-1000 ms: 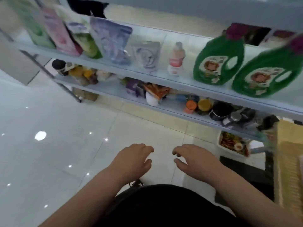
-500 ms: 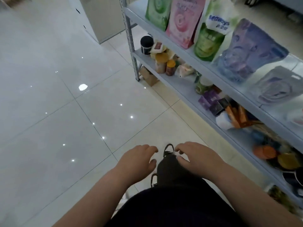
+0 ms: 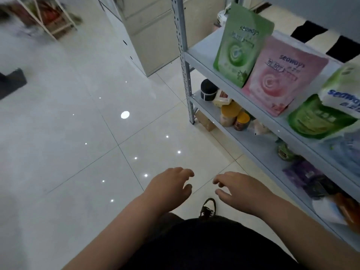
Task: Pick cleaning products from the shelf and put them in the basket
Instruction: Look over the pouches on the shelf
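A grey metal shelf (image 3: 204, 55) runs along the right. On its upper board stand refill pouches: a green pouch (image 3: 239, 45), a pink pouch (image 3: 280, 75) and a white-and-green pouch (image 3: 327, 114). My left hand (image 3: 169, 184) and my right hand (image 3: 239, 190) hover low over the floor tiles, side by side, fingers loosely curled, holding nothing. Both are well left of and below the pouches. No basket is in view.
The lower board holds a black jar (image 3: 208, 90), orange-lidded jars (image 3: 233, 115) and packets. A beige cabinet (image 3: 155, 36) stands behind the shelf post. A wooden rack (image 3: 48, 18) is at far left. Glossy floor tiles (image 3: 78, 143) spread to the left. My shoe (image 3: 208, 208) shows below.
The view has swung left along the shelf: the green detergent bottles and purple pouch left the frame, and the shelf's end post and cabinet came in. Both hands stay empty.
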{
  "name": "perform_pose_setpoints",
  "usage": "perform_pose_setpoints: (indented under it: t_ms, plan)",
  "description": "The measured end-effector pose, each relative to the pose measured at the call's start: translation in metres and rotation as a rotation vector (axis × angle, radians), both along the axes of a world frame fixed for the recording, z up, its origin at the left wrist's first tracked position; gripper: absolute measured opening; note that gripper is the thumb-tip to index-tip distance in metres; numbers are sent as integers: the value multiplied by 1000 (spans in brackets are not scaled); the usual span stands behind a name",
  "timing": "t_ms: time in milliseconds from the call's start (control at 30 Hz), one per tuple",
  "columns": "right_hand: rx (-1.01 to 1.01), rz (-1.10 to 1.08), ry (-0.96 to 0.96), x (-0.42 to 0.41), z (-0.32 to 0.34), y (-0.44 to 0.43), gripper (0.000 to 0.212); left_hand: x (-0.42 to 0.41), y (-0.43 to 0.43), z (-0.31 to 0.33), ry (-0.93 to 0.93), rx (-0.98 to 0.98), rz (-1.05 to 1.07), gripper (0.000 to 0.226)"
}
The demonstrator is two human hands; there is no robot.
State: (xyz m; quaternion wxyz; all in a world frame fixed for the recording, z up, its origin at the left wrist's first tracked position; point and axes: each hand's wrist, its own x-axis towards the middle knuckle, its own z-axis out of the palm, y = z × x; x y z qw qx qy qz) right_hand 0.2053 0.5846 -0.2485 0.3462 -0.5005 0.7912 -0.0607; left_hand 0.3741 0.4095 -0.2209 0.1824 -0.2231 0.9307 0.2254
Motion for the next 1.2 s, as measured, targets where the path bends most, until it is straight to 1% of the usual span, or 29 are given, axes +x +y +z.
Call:
perform_pose_setpoints:
  t_ms: [200,333,500,633,733,833,933,1033,1067,1200]
  plan:
    - [-30,-6,36,-51,9,-101,33,-36,-86,-8,16,19,24,38]
    - [-13,-68,48,-78,7,-163,33,-73,-159,-20,33,30,-55,38]
    - [20,-275,75,-107,6,-228,32,-134,-263,-22,56,22,-272,37]
    - [-27,-489,67,-125,8,-268,31,-182,-326,-16,70,1,-429,35]
    - [-45,-592,69,-141,8,-288,29,-225,-355,-14,89,11,-508,34]
    - [-69,-702,49,-157,7,-289,28,-274,-364,-11,78,19,-552,35]
    - [-57,-763,59,-182,8,-280,27,-327,-361,-9,91,43,-532,33]
    - [-33,-774,63,-211,11,-270,27,-383,-350,-14,103,164,-401,34]
    - [-29,-772,69,-219,12,-267,27,-401,-346,-18,98,213,-338,40]
    - [1,-765,62,-249,17,-255,30,-460,-328,-34,129,440,-101,84]
